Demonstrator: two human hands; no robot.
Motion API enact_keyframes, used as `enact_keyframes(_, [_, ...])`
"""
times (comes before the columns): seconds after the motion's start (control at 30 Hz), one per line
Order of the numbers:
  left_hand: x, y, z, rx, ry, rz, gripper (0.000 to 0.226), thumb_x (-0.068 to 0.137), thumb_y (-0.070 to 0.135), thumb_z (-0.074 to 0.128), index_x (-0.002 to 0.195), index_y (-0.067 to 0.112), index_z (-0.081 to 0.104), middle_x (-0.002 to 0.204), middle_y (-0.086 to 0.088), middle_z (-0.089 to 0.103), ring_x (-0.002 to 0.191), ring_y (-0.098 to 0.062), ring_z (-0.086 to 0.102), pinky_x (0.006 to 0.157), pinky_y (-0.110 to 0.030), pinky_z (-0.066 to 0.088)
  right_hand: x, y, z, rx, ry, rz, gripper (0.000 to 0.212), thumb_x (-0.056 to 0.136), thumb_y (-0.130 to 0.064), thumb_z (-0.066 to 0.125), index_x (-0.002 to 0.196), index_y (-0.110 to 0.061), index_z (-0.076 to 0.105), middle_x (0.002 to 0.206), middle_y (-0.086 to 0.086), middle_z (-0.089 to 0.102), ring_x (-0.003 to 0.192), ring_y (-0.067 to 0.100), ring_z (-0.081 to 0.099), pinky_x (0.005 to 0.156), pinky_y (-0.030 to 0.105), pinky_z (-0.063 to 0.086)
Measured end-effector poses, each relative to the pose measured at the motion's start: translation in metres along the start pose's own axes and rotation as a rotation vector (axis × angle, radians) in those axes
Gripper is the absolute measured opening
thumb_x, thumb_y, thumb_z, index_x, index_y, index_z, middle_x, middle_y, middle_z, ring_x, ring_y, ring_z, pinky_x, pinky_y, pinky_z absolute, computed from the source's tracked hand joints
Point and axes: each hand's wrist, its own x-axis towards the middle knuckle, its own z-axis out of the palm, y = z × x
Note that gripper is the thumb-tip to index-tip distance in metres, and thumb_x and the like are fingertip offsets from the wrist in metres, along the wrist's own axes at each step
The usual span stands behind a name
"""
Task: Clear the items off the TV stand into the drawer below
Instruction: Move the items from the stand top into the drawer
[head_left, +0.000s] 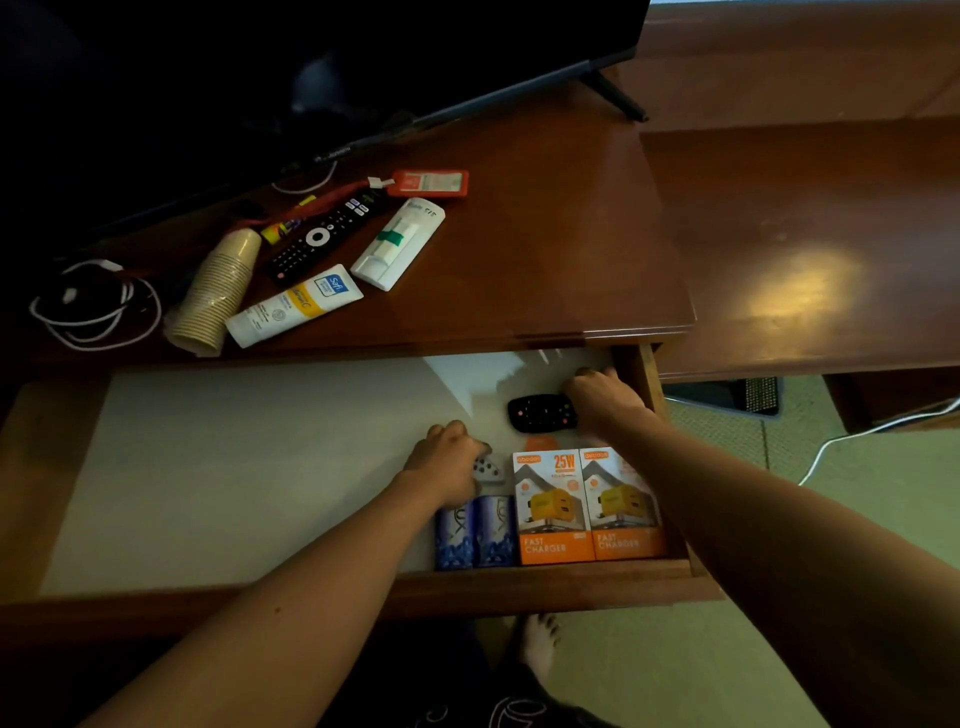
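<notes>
Black and small, the remote (542, 413) lies flat in the open drawer (260, 467), long axis left-to-right, its right end under the right hand (602, 397), whose fingers curl over it in a loose grip. Left hand (447, 462) is closed around a small grey remote (489, 469), just behind two blue cans (475, 532) and beside two orange charger boxes (587, 506). On the tabletop (545, 234) a long black remote (324, 236), tubes, stacked paper cups (218, 291) and white cable (93, 306) lie well apart from both hands.
</notes>
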Motion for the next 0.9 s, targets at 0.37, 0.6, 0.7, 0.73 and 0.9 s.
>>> enact_keyframes(0.37, [0.002,0.001,0.006,-0.088,0.026,-0.015,0.048,0.097,0.014,0.053,0.144,0.027,0.053,0.139,-0.009,0.046,0.131,-0.032,0.042,0.107,-0.044,0.043,-0.011,-0.008,0.012,0.089,-0.022,0.01,0.035,0.09,-0.023,0.063,0.125,-0.02,0.06,0.122,0.01,0.055,0.119,0.032,0.046,0.096,0.044,0.048])
enact_keyframes(0.6, [-0.002,0.006,0.013,-0.094,0.037,-0.022,0.046,0.097,0.013,0.055,0.142,0.025,0.056,0.142,-0.008,0.048,0.133,-0.03,0.044,0.109,-0.04,0.041,-0.023,-0.004,0.021,0.112,0.011,0.015,0.038,0.092,-0.025,0.06,0.13,-0.021,0.057,0.123,0.009,0.055,0.119,0.032,0.046,0.095,0.044,0.048])
enact_keyframes(0.7, [-0.005,0.007,0.012,-0.099,0.043,-0.024,0.046,0.097,0.012,0.053,0.142,0.024,0.056,0.143,-0.007,0.047,0.133,-0.03,0.044,0.109,-0.04,0.042,-0.027,-0.006,0.02,0.101,0.008,0.02,0.038,0.093,-0.028,0.059,0.13,-0.021,0.055,0.125,0.009,0.054,0.12,0.032,0.046,0.095,0.046,0.048])
enact_keyframes(0.73, [-0.006,0.007,0.012,-0.099,0.042,-0.024,0.047,0.097,0.012,0.053,0.142,0.024,0.055,0.143,-0.007,0.047,0.133,-0.03,0.044,0.109,-0.041,0.042,-0.028,-0.007,0.019,0.094,0.016,0.017,0.039,0.093,-0.029,0.059,0.131,-0.021,0.055,0.127,0.008,0.053,0.121,0.031,0.046,0.095,0.046,0.048])
enact_keyframes(0.9, [-0.017,0.008,0.002,-0.066,0.083,-0.027,0.051,0.096,0.021,0.053,0.147,0.026,0.047,0.143,-0.007,0.044,0.133,-0.033,0.041,0.105,-0.045,0.044,-0.038,-0.018,0.013,0.079,0.164,-0.018,0.048,0.093,-0.024,0.057,0.14,-0.018,0.049,0.139,0.008,0.049,0.128,0.032,0.043,0.099,0.046,0.046])
